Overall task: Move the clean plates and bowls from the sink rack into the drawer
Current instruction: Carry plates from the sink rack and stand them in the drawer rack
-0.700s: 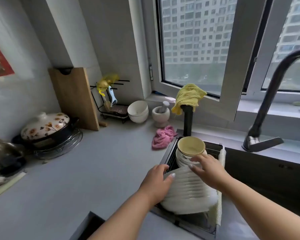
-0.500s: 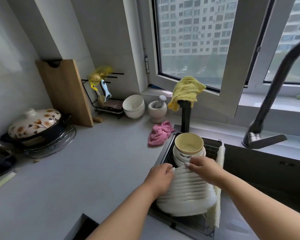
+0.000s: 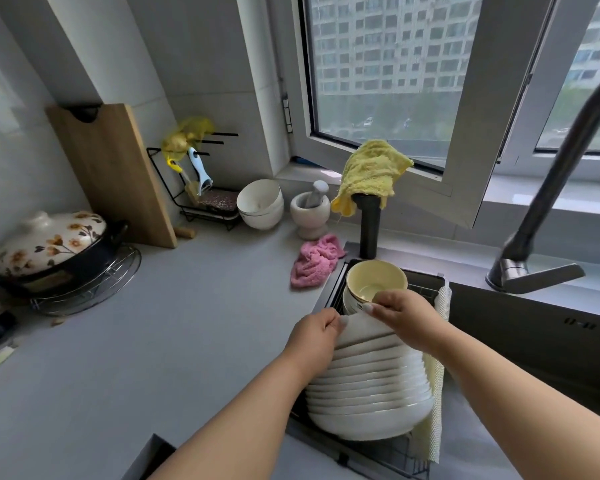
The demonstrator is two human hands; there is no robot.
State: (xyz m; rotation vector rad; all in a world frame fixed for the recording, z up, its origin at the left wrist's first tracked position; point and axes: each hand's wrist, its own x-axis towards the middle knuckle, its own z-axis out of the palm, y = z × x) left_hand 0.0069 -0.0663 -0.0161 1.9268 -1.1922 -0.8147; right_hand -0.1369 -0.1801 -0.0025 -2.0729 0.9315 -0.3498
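A row of several white plates (image 3: 368, 386) stands on edge in the black sink rack (image 3: 333, 296). Behind them a yellow bowl (image 3: 374, 280) sits on top of stacked white bowls (image 3: 349, 304). My left hand (image 3: 314, 336) grips the left edge of the rearmost plates, fingers curled over the rim. On the right side, my right hand (image 3: 404, 313) pinches the top edge of the same plates, close to the yellow bowl. At the bottom edge, a dark corner of the drawer (image 3: 153, 455) shows.
A pink cloth (image 3: 316, 261) lies beside the rack. Two white bowls (image 3: 260, 204), a mortar (image 3: 309, 211), a utensil stand (image 3: 201, 188) and a cutting board (image 3: 111, 171) line the back. A floral pot (image 3: 52, 245) stands left. The faucet (image 3: 548, 202) arches over the sink.
Both hands have slid back along the row to the rearmost plates and closed on their edges. The camera has shifted slightly.
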